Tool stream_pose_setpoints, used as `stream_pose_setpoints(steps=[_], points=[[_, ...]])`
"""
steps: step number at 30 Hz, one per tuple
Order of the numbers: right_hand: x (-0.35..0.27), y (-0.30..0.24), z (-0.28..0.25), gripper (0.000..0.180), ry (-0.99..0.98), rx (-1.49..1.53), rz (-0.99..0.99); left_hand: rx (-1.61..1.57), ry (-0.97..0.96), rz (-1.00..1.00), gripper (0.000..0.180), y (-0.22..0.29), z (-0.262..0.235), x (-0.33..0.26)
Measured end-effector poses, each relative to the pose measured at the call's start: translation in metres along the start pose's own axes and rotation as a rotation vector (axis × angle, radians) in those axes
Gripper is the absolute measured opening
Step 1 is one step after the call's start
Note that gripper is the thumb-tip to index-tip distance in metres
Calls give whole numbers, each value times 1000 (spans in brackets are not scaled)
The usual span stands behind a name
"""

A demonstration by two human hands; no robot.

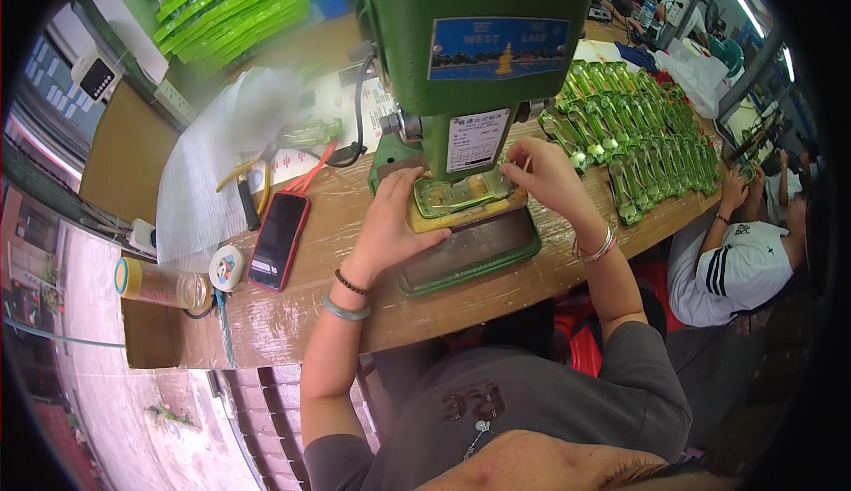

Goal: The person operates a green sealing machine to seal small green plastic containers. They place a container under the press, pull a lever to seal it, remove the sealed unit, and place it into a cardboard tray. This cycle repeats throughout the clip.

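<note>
A green bench drill press (479,30) stands before me, its head above both hands. Under it, a translucent green plastic part (456,195) rests on a yellow block (461,219) over the machine's green-rimmed base (470,269). My left hand (392,223) grips the block and part at their left end, fingers on top and thumb along the front edge. At the part's right end, my right hand (551,176) is closed in a pinch; whatever its fingertips hold is too small to make out. The machine head hides the tool and the part's back edge.
Rows of similar green parts (634,136) lie on the right. To the left are a red-cased phone (279,238), pliers (248,194), a round white case (227,268), a jar (160,284) and white wrapping (222,154). A co-worker (740,261) sits at the right.
</note>
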State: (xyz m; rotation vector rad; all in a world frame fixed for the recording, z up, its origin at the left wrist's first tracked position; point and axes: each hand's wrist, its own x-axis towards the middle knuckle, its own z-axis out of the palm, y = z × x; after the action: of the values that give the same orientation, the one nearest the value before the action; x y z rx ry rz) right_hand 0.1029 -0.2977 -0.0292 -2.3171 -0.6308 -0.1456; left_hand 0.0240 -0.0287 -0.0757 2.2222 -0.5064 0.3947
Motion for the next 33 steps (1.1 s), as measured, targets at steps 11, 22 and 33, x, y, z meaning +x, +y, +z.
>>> stream_pose_setpoints(steps=[11,22,33], points=[[-77,56,-88,26,305,427,393,42,-11,-32,89,-9,5,-3],[-161,83,-42,47,483,-562,519,205,92,29,85,19,0,-5],[-116,155,-14,43,296,-951,198,669,856,-479,41,69,-25,-257]])
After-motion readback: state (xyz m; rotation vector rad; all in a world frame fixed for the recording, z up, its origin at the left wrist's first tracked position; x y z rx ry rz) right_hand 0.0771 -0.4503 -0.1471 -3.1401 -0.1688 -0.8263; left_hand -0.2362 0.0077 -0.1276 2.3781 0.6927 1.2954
